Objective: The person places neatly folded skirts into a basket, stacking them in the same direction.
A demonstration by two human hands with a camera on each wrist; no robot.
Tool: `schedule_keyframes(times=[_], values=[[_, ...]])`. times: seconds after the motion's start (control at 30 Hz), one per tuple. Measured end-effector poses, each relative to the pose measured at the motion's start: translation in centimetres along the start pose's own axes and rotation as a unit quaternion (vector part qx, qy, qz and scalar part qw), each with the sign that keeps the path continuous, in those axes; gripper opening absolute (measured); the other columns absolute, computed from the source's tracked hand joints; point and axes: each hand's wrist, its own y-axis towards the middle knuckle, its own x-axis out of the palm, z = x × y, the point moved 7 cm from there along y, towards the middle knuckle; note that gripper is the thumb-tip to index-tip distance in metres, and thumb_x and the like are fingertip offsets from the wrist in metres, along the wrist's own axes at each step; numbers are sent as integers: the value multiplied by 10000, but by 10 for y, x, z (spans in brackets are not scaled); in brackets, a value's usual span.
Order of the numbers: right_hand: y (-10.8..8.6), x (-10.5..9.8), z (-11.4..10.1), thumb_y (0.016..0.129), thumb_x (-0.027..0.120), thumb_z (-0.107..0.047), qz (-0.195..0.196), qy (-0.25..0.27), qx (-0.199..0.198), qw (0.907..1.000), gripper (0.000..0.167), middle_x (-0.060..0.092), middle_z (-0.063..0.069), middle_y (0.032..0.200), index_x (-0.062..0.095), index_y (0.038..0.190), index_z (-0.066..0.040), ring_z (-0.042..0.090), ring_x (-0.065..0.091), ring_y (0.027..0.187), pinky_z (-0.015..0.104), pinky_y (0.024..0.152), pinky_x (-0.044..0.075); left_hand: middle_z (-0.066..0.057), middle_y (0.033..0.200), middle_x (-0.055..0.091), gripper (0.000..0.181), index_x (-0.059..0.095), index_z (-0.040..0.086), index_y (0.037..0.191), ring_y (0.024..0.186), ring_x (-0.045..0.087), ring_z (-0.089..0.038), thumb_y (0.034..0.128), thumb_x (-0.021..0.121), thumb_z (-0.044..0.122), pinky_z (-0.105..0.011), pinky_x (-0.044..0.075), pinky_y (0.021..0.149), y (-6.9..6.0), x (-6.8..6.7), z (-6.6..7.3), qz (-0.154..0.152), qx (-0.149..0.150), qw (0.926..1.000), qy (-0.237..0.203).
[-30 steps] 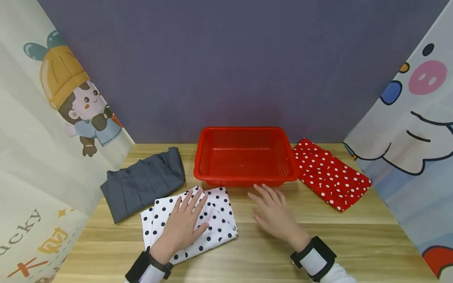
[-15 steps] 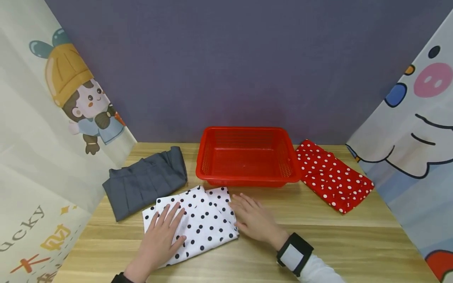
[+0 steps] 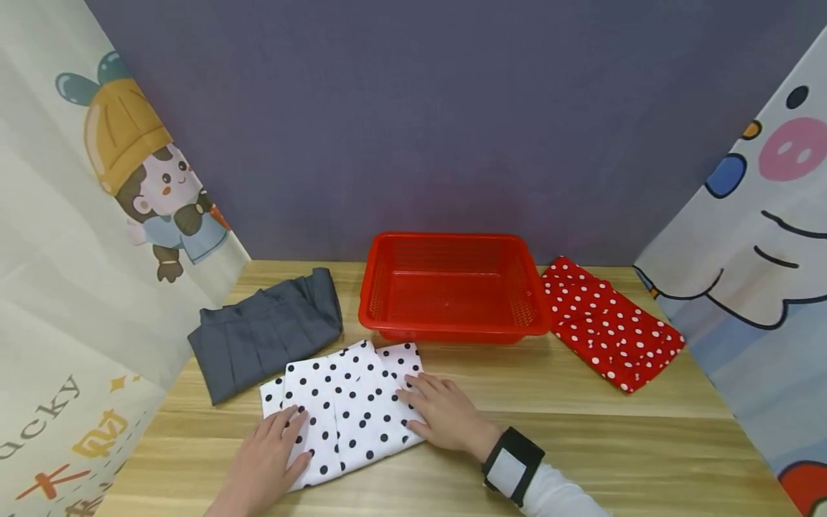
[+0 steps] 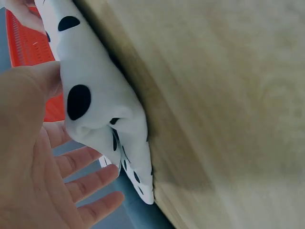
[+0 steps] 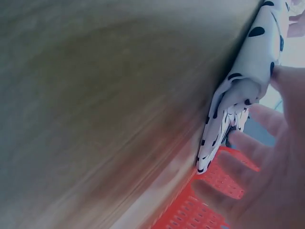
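Lying folded flat on the counter [image 3: 614, 445] as a white polka-dot cloth [image 3: 355, 413], showing round black dots all over. Sitting slightly slanted, just in front of the red plastic basket [image 3: 452, 333]. Resting in off-square layers, letting a lower layer peek out along the left edge and at the far right corner. Running a thin crease from far to near, left of the middle. Rounding into a soft fold along the near edge. Being touched near opposite ends by the left hand [image 3: 261, 456] and right hand [image 3: 449, 418].
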Motion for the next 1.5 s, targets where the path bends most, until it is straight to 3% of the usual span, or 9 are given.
schedule_keyframes(times=[0.27,0.6,0.9,1.17,1.33,1.5], values=[[-3,5,1,909,493,-433,-196,56,182,9996,494,426,35,1404,439,1366,-251,250,396,1276,492,981,376,-143,1152,569,478,611,49,1121,1009,556,-319,725,715,296,-459,448,862,-1,4,1,26,8,9999,-138],[-12,2,0,899,507,-438,-134,41,238,9996,482,449,54,1369,481,1332,-227,251,413,1237,487,964,384,-129,1165,578,466,620,58,1114,1050,549,-313,717,707,287,-447,432,903,3,6,6,-96,-117,9995,-269],[-31,1,10,891,531,-431,-280,301,515,9978,477,441,40,1370,489,1327,-243,240,412,1230,499,927,410,-139,1164,595,457,639,57,1096,1094,534,-356,709,705,291,-469,388,964,8,7,20,-110,-85,9990,-421],[-50,4,24,876,566,-413,-447,662,956,9922,472,457,44,1354,506,1311,-241,258,419,1216,523,934,403,-135,1142,602,437,645,46,1086,1093,543,-355,715,698,272,-470,404,953,16,9,38,-38,267,9982,-542],[-61,3,34,866,591,-377,-351,790,1160,9895,445,473,55,1327,536,1280,-223,264,425,1195,537,926,401,-145,1126,608,419,649,28,1074,1081,549,-349,706,691,224,-469,404,947,24,7,51,4,505,9962,-708],[-71,-1,42,865,605,-336,-68,786,1306,9883,413,494,71,1302,560,1248,-187,275,436,1200,533,923,405,-134,1171,596,438,634,32,1113,1126,528,-337,725,666,232,-454,380,981,32,13,62,-221,507,9953,-798]])
